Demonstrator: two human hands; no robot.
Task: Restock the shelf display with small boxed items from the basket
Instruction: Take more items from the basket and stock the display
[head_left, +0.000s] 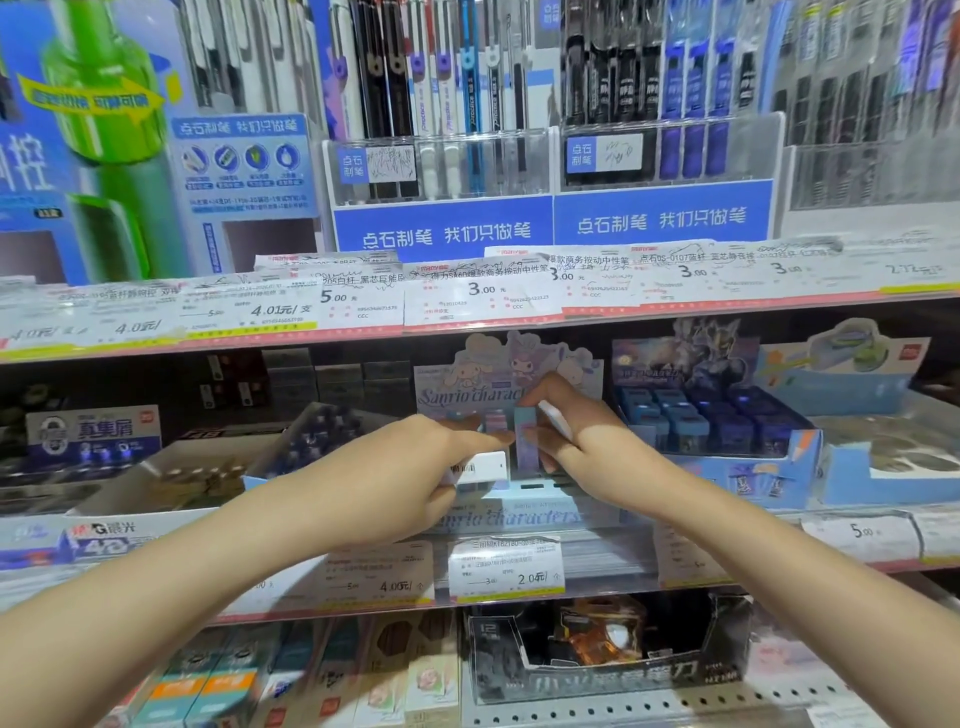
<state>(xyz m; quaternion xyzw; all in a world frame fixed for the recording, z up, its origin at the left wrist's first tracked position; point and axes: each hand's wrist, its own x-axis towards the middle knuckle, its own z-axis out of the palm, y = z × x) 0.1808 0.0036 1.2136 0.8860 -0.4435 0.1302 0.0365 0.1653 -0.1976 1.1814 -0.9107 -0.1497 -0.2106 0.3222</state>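
Boxed items are going into the Sanrio characters display tray (511, 512) on the middle shelf, and the job looks partway done: at least 2 pastel boxes already stand upright at the tray's back, while the basket is out of view, so how many remain cannot be told.

Right hand (576, 441) is closed around a tall lilac-and-teal box (525, 434), fingers wrapped on its right side and thumb over the top, holding it upright just inside the tray. Left hand (410, 467) is closed on a white box with a barcode (480, 466), pinched at its left end; this box lies sideways at 9 o'clock of the upright one, touching or nearly touching it. Both boxes sit between the 2 hands, directly above the tray's front lip.

At 12 o'clock rises the tray's printed backing card (511, 374). At 3 o'clock sits a blue display box of dark sharpener-like items (722, 423). Price labels (506, 569) line the shelf edge at 6 o'clock.
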